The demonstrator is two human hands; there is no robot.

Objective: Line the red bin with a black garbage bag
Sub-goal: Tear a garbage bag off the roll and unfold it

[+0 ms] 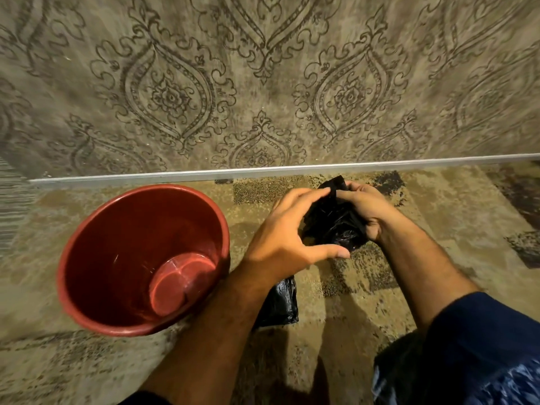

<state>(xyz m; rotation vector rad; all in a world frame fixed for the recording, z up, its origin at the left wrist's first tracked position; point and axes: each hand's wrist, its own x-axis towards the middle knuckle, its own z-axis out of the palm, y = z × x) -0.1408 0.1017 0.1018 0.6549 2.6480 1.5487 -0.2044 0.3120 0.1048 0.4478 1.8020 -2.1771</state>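
Observation:
The red bin (pixel 96 244) stands upright on the carpet at the left, with nothing inside it. To its right, above the floor, I hold a bunched black garbage bag (pixel 333 223) between both hands. My right hand (pixel 365 209) grips its right side and pinches the top edge. My left hand (pixel 292 229) pinches the same top edge with its fingertips, thumb spread low. A second piece of black plastic (pixel 280 302) lies on the carpet beside the bin, partly hidden under my left forearm.
A wall with grey ornamental wallpaper (pixel 263 83) rises just behind the bin, ending in a pale baseboard strip (pixel 292 169). The floor is a beige patterned carpet (pixel 438 214). My knee in dark blue cloth (pixel 467 361) fills the lower right.

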